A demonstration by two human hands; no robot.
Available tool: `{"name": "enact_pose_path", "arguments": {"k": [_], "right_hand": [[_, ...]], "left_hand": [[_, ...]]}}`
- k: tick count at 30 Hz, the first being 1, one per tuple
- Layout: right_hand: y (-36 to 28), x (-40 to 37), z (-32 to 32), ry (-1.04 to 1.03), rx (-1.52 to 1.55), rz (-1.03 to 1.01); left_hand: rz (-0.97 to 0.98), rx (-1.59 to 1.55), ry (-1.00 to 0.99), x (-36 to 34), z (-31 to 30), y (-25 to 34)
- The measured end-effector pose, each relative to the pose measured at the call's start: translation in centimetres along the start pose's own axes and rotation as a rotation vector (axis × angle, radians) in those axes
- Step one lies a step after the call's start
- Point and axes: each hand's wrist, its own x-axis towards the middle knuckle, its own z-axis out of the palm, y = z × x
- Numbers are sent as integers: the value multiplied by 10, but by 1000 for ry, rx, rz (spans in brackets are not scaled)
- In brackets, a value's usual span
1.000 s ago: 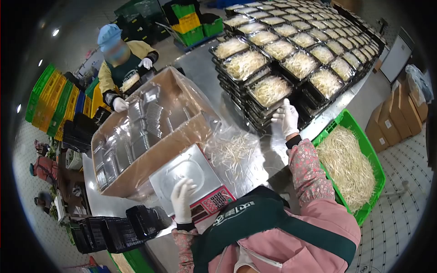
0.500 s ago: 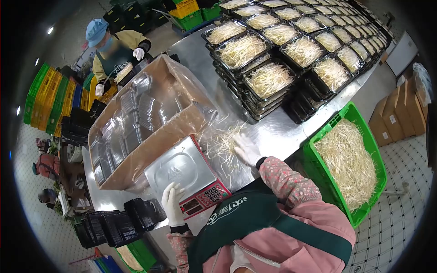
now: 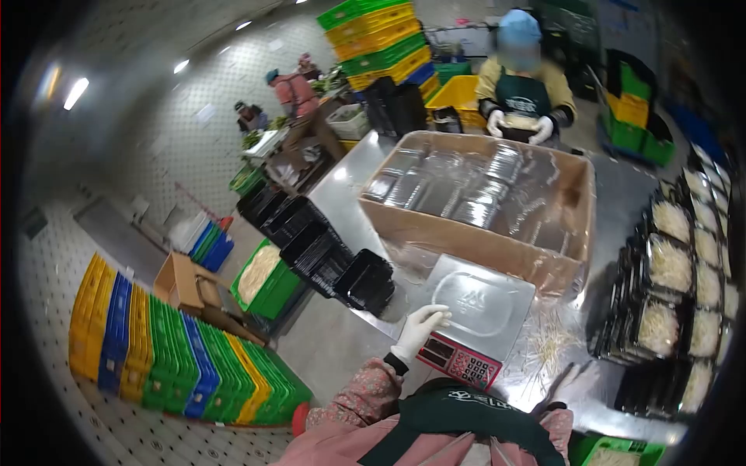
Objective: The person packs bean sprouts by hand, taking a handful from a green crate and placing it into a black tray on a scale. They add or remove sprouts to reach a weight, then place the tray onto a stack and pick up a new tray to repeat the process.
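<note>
My left hand [image 3: 422, 332], in a white glove, is at the left edge of a digital scale [image 3: 483, 299]. Its fingers are loosely bent over the rim of the metal pan, with nothing in them. The red keypad [image 3: 460, 362] faces me and the pan is bare. My right hand [image 3: 575, 384], also gloved and somewhat blurred, lies low over the steel table with its fingers stretched out and holds nothing. Just left of it, a loose scatter of bean sprouts [image 3: 546, 351] lies beside the scale.
Behind the scale stands a carton [image 3: 420, 227] of clear plastic lids [image 3: 443, 194]. Stacked black trays [image 3: 315, 247] line the table's left edge. Sprout-filled trays [image 3: 670, 264] are piled at right. Across the table, a co-worker [image 3: 524, 93] holds a tray. A green crate [image 3: 614, 450] is at bottom right.
My view has swung left, so the scale and carton appear further right. My right hand has drawn back from the sprouts towards me; my left hand stays by the scale's edge.
</note>
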Motion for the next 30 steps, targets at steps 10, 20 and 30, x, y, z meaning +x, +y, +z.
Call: {"name": "enact_pose_path", "arguments": {"k": [10,20,30], "right_hand": [[-87,71,62,-246,465,-282],[-42,-73,9,79,9,-94],[-115,-23,27,195,440,-135]], "left_hand": [[459,1080,848,24,-131,-26],[103,1364,632,42,-218,-60],[462,996,781,64,-214,-1]]}}
